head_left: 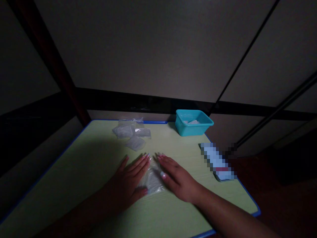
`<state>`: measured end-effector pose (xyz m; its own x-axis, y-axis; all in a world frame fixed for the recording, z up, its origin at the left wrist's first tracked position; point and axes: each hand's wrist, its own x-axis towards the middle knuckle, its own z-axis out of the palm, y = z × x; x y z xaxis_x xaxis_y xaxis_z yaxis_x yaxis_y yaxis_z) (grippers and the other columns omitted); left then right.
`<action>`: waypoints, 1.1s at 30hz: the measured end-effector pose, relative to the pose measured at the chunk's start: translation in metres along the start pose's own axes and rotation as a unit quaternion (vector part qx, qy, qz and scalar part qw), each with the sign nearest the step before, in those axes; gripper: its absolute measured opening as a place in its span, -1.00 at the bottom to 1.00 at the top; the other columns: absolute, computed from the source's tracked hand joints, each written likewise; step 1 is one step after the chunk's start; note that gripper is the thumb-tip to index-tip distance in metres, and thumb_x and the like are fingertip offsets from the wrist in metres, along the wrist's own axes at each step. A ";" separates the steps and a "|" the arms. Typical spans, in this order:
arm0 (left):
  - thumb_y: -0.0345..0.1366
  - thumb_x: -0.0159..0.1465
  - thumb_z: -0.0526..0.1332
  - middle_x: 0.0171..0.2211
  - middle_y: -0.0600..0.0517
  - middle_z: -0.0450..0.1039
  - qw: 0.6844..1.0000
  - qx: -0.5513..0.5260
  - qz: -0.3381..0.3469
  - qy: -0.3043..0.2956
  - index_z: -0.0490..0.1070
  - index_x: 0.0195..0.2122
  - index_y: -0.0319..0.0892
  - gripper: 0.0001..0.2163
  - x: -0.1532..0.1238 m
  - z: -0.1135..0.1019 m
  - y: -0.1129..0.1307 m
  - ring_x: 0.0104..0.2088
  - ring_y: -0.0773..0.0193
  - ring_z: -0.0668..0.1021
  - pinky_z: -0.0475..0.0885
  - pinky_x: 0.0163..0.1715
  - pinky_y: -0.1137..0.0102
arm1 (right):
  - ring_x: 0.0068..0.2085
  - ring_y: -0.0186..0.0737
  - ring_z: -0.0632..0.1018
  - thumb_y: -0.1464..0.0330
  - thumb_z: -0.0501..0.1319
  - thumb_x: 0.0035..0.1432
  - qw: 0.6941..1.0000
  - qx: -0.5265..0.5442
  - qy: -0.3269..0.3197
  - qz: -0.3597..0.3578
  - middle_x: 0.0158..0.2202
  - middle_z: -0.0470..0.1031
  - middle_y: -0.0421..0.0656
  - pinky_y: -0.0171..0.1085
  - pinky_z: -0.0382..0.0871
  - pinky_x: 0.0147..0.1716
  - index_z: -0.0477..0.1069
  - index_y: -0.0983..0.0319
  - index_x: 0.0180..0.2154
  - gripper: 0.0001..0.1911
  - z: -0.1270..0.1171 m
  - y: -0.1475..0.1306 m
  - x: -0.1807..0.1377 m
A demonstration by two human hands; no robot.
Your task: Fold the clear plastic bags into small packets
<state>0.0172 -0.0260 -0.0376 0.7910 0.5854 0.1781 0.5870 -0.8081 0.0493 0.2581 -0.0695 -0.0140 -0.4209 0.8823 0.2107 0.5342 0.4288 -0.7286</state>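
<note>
A clear plastic bag [155,181] lies flat on the table, partly covered by both hands. My left hand [131,180] rests on its left side, fingers stretched out and thumb apart. From the other side, my right hand [177,180] lies over the bag's right edge with its fingers extended and its thumb on the plastic. Neither hand grips anything. Beyond them, several flat clear bags [132,132] overlap in a loose pile; whether they have anything inside is hard to make out in the dim light.
A turquoise plastic basket [194,129] with some whitish pieces inside stands at the back right. A blurred-out, phone-like flat object [218,162] lies along the right edge. The pale table [81,165] has a blue rim, and a wall [138,49] rises behind it.
</note>
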 end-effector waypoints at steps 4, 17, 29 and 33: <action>-0.11 0.33 0.01 -0.02 -0.08 0.45 0.994 -0.073 0.067 0.051 0.33 0.05 -0.11 -0.66 0.006 -0.026 -0.002 -0.03 0.06 0.43 0.17 0.05 0.12 | 0.00 -0.05 0.45 0.17 0.12 0.20 0.891 0.403 0.141 0.154 -0.10 0.48 -0.04 0.05 0.40 -0.08 0.41 0.17 -0.13 -0.71 -0.018 0.005 0.008; -0.27 0.27 0.14 -0.35 0.05 0.36 0.975 -0.193 0.101 -0.034 0.33 -0.39 -0.12 -0.89 0.010 -0.022 -0.013 -0.32 0.23 0.38 0.25 -0.31 0.38 | 0.00 -0.07 0.44 0.33 0.10 0.12 0.711 0.666 0.072 0.213 -0.16 0.50 -0.09 0.10 0.43 -0.21 0.35 0.16 -0.13 -0.75 -0.014 0.009 0.011; -0.22 0.28 0.13 -0.35 0.05 0.34 0.970 -0.222 0.087 -0.034 0.34 -0.35 -0.11 -0.88 0.011 -0.021 -0.013 -0.32 0.22 0.38 0.25 -0.31 0.40 | -0.13 -0.21 0.41 0.09 0.19 0.17 0.915 0.401 0.002 0.047 -0.18 0.40 -0.12 -0.24 0.32 -0.17 0.37 0.20 -0.14 -0.65 0.006 -0.007 0.008; -0.20 0.28 0.13 -0.36 0.06 0.36 0.972 -0.217 0.083 -0.025 0.35 -0.36 -0.11 -0.87 0.010 -0.022 -0.012 -0.33 0.22 0.39 0.26 -0.33 0.41 | -0.25 -0.28 0.37 0.05 0.06 0.26 0.954 0.298 -0.016 -0.004 -0.29 0.35 -0.17 -0.26 0.27 -0.20 0.33 0.23 -0.21 -0.63 0.009 -0.007 0.006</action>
<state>0.0146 -0.0115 -0.0147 0.8821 0.4385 0.1724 0.3310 -0.8370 0.4357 0.2451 -0.0687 -0.0137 -0.4503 0.8690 0.2049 0.0231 0.2408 -0.9703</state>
